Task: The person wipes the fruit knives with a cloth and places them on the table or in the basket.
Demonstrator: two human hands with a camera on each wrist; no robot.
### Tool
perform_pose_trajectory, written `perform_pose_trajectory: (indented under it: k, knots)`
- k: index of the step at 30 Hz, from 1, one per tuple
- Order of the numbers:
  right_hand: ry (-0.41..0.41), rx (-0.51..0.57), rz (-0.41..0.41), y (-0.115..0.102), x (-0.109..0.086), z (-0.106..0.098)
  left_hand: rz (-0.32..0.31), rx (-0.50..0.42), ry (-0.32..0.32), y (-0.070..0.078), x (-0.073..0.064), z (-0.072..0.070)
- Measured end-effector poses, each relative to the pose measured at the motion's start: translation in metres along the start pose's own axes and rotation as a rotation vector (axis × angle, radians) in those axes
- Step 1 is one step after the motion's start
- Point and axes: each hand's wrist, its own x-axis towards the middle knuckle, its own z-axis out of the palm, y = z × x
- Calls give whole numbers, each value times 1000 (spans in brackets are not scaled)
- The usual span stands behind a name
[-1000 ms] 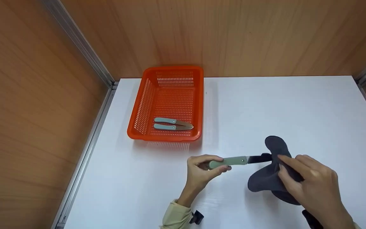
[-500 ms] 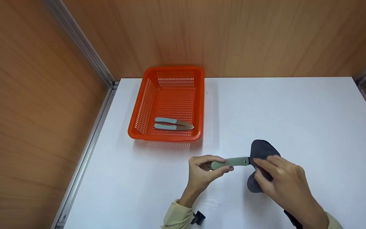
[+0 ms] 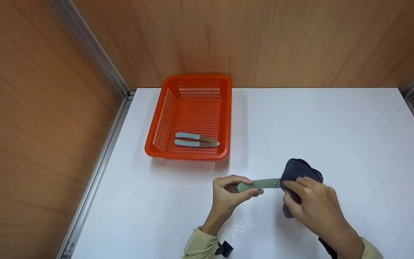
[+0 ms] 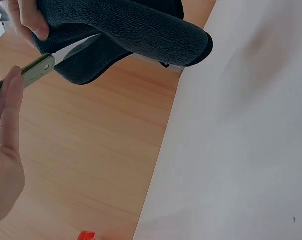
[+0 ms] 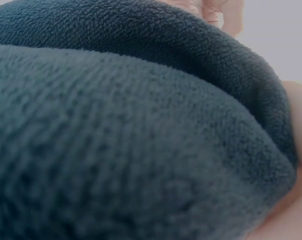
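Note:
My left hand [image 3: 226, 194] grips the green handle of a knife [image 3: 266, 183] between fingers and thumb, above the table. The dark grey cloth [image 3: 297, 171] is wrapped about the blade near the handle, pinched there by my right hand [image 3: 314, 203]. In the left wrist view, part of the shiny blade [image 4: 73, 50] shows between the folds, just past the handle. Fuzzy cloth [image 5: 140, 140] fills most of the right wrist view and hides the right fingertips.
An orange plastic basket [image 3: 152, 126] stands at the back left of the white table [image 3: 318, 122]. Two knives [image 3: 189, 143] with pale blue-green handles lie inside it, side by side. Wooden panels [image 3: 257, 43] wall the table at the back and left.
My right hand has moved left with the cloth, along the blade to the handle's end, covering the blade in the head view. The left hand and knife have stayed nearly still.

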Motion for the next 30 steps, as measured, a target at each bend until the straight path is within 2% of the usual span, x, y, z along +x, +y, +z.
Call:
perform_pose_trajectory:
  k: [6,16,22,30]
  knots:
    - [-46,-6,58,4,-2,2,-13,-12,11,2,0,-1]
    - [-45,-2,110,18,-4,2,-28,-54,22,7,1,-7]
    - [-15,33,125,28,-3,-1,-29,-64,21,11,4,-11]
    - [50,82,126,36,-2,-10,-106,-39,60,20,9,-21]
